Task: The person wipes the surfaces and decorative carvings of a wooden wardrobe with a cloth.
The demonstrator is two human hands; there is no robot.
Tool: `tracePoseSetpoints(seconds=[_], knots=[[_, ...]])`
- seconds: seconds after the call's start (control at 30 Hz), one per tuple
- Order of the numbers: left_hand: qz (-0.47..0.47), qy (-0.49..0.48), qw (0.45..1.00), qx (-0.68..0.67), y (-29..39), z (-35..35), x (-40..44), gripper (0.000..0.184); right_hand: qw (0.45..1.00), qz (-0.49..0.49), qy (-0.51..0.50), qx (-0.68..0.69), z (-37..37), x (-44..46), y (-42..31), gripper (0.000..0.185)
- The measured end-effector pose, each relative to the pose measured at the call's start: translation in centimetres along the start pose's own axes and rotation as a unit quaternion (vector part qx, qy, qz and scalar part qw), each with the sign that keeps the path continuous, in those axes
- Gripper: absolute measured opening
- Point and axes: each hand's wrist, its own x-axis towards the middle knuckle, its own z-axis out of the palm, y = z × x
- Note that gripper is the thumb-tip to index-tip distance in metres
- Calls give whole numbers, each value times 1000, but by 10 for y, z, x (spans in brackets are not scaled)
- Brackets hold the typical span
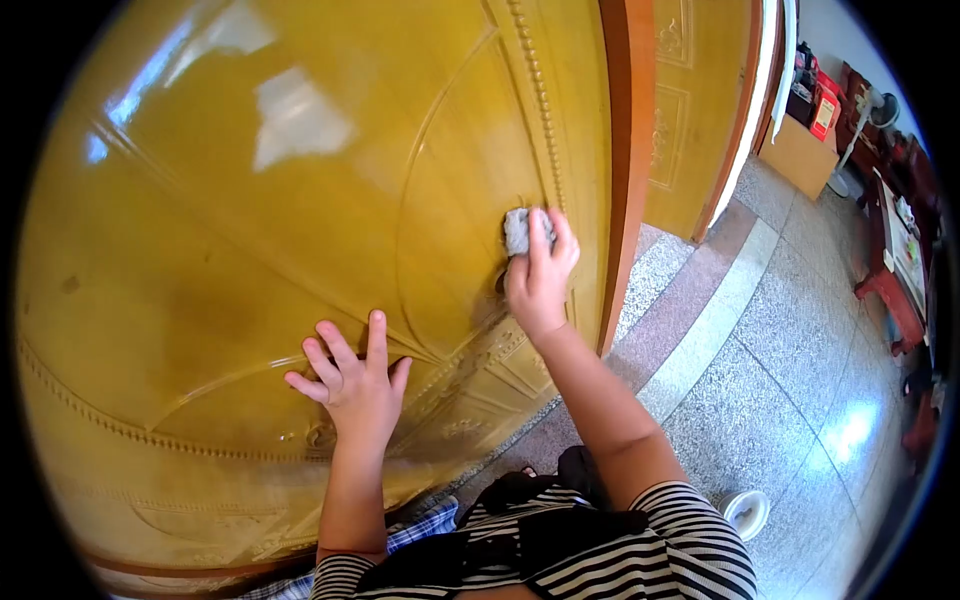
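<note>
A glossy yellow-brown carved wooden door [300,230] fills the left and middle of the head view. My left hand [358,388] lies against its surface with the fingers spread and holds nothing. Higher up and to the right, my right hand [543,280] grips a crumpled grey cloth [517,232] and presses it on the panel beside a beaded molding [535,75]. Just under the cloth is a dark round fitting, partly hidden by my hand.
Right of the door edge stands a reddish-brown frame [625,130], with another carved door [678,130] beyond. A white bucket [745,514] sits on the speckled tile floor [770,360]. A red wooden table [893,270], a cardboard box [798,157] and a fan [882,108] are at the far right.
</note>
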Motion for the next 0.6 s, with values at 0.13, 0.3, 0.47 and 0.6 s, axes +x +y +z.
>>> tracePoseSetpoints(seconds=[0.13,0.3,0.47,0.6], knots=[[-10,-2,1000,4,4,0,1,81,993,-114,-21,-4,6,-67,33,49],[-11,-13,1000,12,3,0,1,81,975,48,-117,184,-22,-92,48,41],[-15,-18,1000,18,3,0,1,81,980,3,30,195,-26,8,19,42],[-5,-6,1000,29,3,-2,3,82,990,-134,17,45,-1,46,-7,46]])
